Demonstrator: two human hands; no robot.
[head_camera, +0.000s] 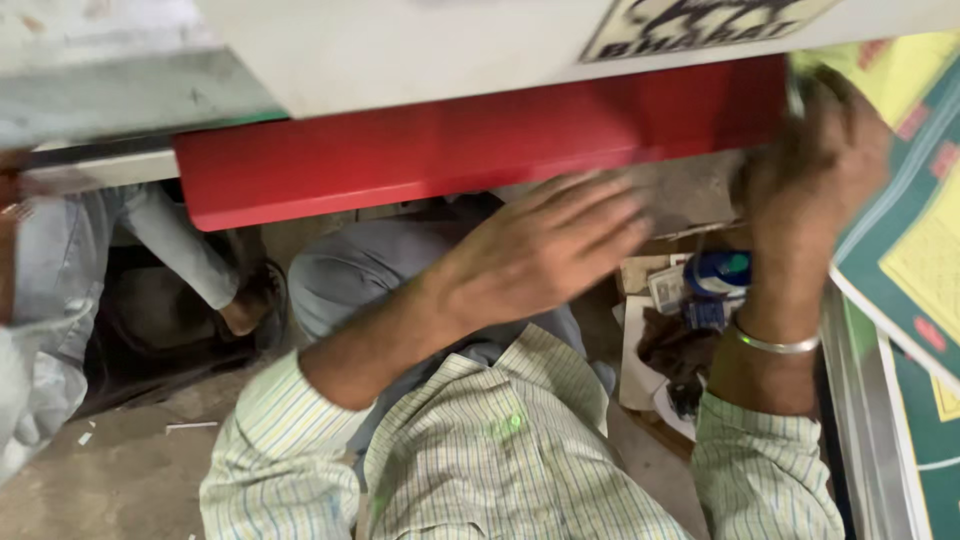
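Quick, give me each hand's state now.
Left hand: open, fingers spread flat, holding nothing, just below the red panel.
Right hand: blurred, on the printed sheets; grip cannot be told.

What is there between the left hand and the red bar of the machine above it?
Nothing visible lies between them. The left hand is held open and flat just under the red bar, with only open space in the gap. The right hand is off to the side, on the green and yellow printed sheets.
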